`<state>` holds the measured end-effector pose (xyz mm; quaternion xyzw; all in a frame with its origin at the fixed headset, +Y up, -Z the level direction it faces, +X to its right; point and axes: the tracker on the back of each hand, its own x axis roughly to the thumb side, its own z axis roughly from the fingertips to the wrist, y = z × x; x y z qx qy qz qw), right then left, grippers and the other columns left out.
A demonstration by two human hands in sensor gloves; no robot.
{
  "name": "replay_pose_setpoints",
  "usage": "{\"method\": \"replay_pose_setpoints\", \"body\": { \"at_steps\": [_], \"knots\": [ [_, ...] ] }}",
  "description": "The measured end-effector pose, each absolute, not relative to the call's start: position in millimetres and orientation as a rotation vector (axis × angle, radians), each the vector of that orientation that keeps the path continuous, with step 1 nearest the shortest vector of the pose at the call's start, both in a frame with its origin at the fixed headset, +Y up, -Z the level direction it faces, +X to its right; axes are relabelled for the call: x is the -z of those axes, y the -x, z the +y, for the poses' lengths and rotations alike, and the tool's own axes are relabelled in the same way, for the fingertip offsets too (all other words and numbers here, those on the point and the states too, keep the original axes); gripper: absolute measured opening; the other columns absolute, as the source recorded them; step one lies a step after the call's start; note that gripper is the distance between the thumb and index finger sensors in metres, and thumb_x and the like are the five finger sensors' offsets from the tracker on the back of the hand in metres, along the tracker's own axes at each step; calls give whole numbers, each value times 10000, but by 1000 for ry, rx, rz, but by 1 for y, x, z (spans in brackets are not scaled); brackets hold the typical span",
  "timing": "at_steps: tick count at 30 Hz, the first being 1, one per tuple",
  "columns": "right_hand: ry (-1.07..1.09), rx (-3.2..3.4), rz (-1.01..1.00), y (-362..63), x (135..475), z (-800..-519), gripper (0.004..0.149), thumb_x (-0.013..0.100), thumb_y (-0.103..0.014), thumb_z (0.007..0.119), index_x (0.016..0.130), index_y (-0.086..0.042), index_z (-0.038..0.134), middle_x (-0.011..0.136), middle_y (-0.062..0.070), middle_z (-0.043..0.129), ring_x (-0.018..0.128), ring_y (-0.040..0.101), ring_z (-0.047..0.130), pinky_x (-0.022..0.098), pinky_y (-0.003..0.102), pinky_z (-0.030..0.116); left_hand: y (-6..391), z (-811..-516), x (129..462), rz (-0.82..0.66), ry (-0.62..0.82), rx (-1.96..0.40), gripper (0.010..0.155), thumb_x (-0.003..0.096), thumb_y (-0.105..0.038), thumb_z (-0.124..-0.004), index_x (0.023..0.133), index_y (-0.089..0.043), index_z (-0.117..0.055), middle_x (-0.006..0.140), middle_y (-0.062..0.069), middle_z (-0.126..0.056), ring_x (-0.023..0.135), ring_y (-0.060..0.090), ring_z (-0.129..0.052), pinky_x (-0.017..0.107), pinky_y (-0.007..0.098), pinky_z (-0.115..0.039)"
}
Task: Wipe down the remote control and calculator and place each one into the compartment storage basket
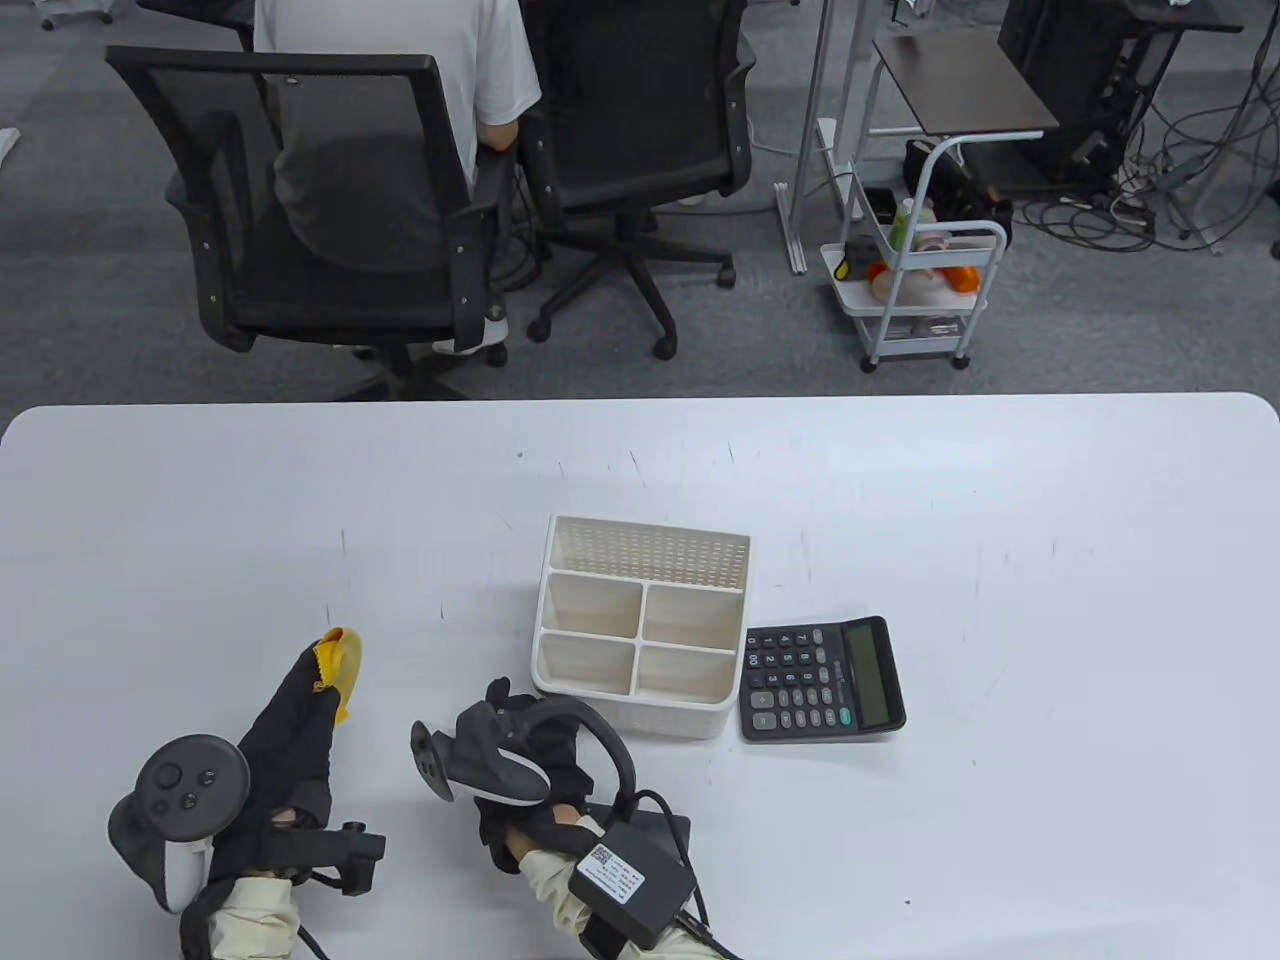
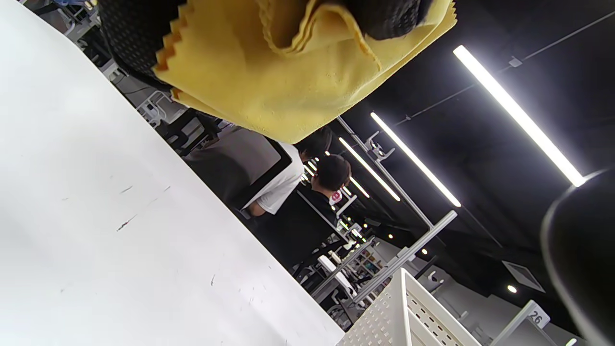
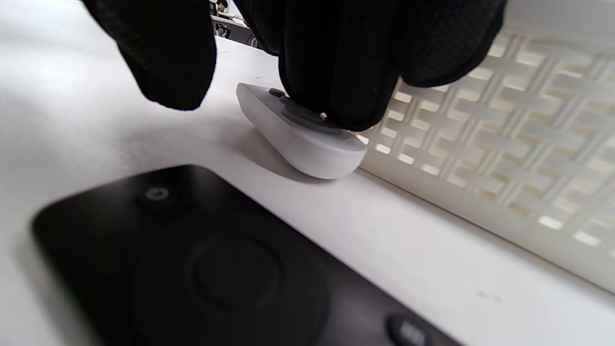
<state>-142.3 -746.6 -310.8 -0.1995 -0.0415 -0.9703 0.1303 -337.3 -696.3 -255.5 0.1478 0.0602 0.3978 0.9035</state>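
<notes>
One perforated white plastic basket (image 1: 640,625)

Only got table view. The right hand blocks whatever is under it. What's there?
Observer: In the right wrist view, the right hand's fingers rest on a small white remote beside the basket wall.
Operator: Any other remote?
Observer: Yes, a black remote lies flat on the table, apart from the white one.
Operator: Left hand?
Observer: The left hand grips a folded yellow cloth with zigzag edges.
</notes>
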Motion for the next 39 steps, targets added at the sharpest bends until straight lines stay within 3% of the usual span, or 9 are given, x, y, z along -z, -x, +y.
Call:
{"method": "replay_pose_setpoints", "body": {
  "at_steps": [15,20,30,39],
  "knots": [
    [590,2784,-113,142,311,-750,696,483,-274,879,1068,-16,603,880,114,919,664,259,957,561,538,725,338,-697,256,138,-290,-821,476,554,-350,-659,1029,-310,-667,1013,75,-847,884,375,-897,613,538,-770],
    [640,2914,-65,131,302,-731,693,482,-263,877,1067,-11,605,881,117,917,663,268,955,559,543,722,337,-697,258,134,-281,-816,474,552,-347,-665,1024,-300,-679,1012,77,-848,883,377,-896,612,540,-769],
    [690,3264,366,56,280,-664,689,483,-249,869,1067,-2,598,890,123,908,677,275,954,563,551,717,322,-704,266,78,-201,-864,475,553,-341,-668,1023,-280,-681,1016,81,-843,894,382,-885,619,545,-763],
    [859,3737,995,8,270,-681,683,483,-242,870,1060,9,605,888,132,907,678,280,953,558,563,714,296,-709,269,-62,-112,-973,479,554,-340,-669,1025,-256,-666,1040,83,-807,947,387,-825,654,539,-735]
  ]
}}
